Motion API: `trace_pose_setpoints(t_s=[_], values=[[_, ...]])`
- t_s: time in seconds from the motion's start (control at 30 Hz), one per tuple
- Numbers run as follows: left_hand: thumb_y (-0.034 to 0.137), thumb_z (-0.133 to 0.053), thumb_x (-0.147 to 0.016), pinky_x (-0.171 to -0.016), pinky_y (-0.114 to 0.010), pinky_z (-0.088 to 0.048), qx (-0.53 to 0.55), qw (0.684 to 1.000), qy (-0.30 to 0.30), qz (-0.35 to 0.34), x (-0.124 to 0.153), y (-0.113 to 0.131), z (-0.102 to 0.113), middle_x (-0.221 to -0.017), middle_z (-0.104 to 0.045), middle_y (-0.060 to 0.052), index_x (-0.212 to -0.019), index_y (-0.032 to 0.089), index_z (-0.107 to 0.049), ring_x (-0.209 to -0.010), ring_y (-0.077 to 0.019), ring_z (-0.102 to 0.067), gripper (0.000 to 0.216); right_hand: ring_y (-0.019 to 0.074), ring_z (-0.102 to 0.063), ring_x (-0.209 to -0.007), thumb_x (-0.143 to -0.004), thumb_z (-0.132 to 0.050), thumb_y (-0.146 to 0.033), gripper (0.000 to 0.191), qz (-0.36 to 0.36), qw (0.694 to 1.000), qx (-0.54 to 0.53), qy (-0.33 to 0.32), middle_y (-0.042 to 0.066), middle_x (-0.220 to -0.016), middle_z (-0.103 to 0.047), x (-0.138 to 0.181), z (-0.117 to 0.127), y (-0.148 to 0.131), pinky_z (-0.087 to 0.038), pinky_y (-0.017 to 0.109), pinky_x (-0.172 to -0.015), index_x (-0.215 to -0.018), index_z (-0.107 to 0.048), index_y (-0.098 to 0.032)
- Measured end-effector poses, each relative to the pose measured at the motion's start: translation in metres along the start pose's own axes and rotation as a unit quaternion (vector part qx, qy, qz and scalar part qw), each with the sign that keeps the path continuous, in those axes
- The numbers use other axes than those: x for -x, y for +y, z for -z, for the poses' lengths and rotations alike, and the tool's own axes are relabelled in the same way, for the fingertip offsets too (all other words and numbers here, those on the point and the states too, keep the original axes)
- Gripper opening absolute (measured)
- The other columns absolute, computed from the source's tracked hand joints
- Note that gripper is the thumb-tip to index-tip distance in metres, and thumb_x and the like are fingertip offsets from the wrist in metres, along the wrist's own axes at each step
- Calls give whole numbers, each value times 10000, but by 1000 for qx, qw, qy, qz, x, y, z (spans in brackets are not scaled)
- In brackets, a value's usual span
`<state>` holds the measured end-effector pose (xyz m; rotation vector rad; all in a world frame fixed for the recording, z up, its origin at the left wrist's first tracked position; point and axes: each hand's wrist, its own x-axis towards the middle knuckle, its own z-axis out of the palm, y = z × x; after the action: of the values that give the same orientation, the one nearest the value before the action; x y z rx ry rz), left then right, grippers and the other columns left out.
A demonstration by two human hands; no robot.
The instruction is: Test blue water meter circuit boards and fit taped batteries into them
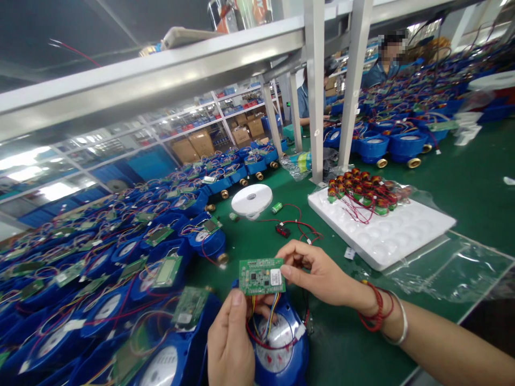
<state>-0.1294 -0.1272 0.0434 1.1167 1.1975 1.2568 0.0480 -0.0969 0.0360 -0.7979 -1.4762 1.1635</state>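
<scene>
A green circuit board (262, 276) with a white label is held up, component side toward me, above a blue water meter (295, 343). My right hand (317, 271) pinches the board's right edge between thumb and fingers. At its lower left, my left hand (233, 338) grips the board with the thumb in front and fingers behind, partly hidden. Yellow, black, red and blue wires (273, 311) run from the board's lower edge down to the meter's dial.
Rows of blue meters (108, 305) with boards crowd the left side. A white foam tray (378, 236) with red-wired batteries (362, 187), a white disc (251, 200), a green battery (277, 207) and a black connector (282, 230) lie on the green table. Metal posts (316, 96) support an overhead shelf. People work behind.
</scene>
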Motion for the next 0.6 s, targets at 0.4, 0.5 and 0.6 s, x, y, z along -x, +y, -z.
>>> trace_pose_setpoints(t_s=[0.4,0.5,0.6], values=[[485,-505,-851,-620,-259,-512,-14,1000,-15,-9,-2,-2,5,-798,-690,-71,-873,127,-677,-655,-187,-622,397,92,-480,-615,-861,-592,-295,186,3,1000,1,4,-25,-711,-535,-1,0,0,-372,213,-568,-986,-544,-166],[483,-511,-848,-613,-258,-510,-15,1000,-16,-9,-1,-2,4,-783,-686,-69,-864,130,-672,-644,-181,-615,389,89,-470,-605,-862,-590,-300,191,1,1000,-3,0,-26,-705,-530,0,0,0,-365,212,-561,-986,-542,-164],[485,-513,-847,-608,-252,-505,-21,1000,-18,-14,-2,-1,3,-769,-681,-63,-855,135,-668,-639,-176,-612,383,87,-457,-597,-862,-589,-302,195,2,1000,-8,-3,-29,-698,-520,0,0,1,-355,209,-549,-988,-539,-162]])
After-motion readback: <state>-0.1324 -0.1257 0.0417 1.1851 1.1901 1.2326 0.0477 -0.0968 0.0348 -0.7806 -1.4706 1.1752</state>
